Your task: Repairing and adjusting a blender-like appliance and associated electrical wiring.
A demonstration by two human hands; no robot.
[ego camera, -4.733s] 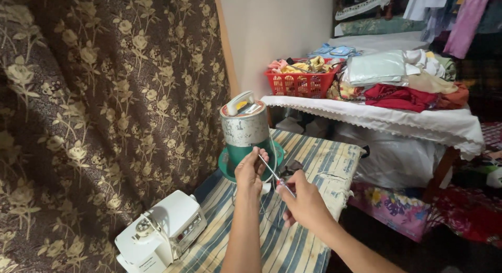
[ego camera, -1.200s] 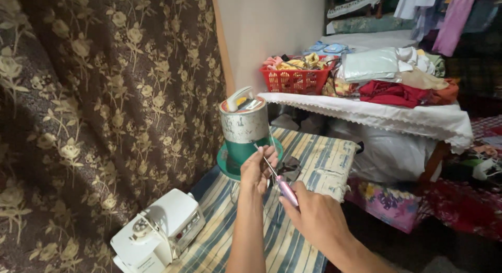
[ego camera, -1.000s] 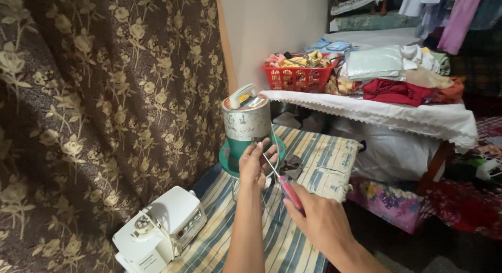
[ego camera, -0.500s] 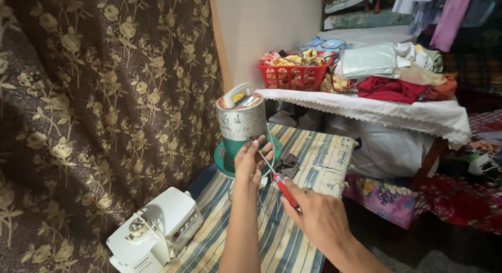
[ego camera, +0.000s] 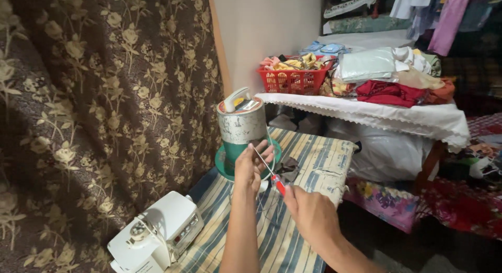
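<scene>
Striped table [ego camera: 319, 158]: our left hand [ego camera: 250, 166] pinched small part; right hand [ego camera: 308, 213] gripped red-handled screwdriver [ego camera: 269, 173], tip at part. Mid-fastening, we judged; steady alignment needed.

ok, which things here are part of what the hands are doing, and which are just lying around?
In use:
- left hand, fingers at the tool's thin metal shaft
- right hand, gripping the red-handled screwdriver

Lying about:
- dented metal tin on a green base
- white sewing machine
- red plastic basket
- striped cloth
- folded clothes
</scene>
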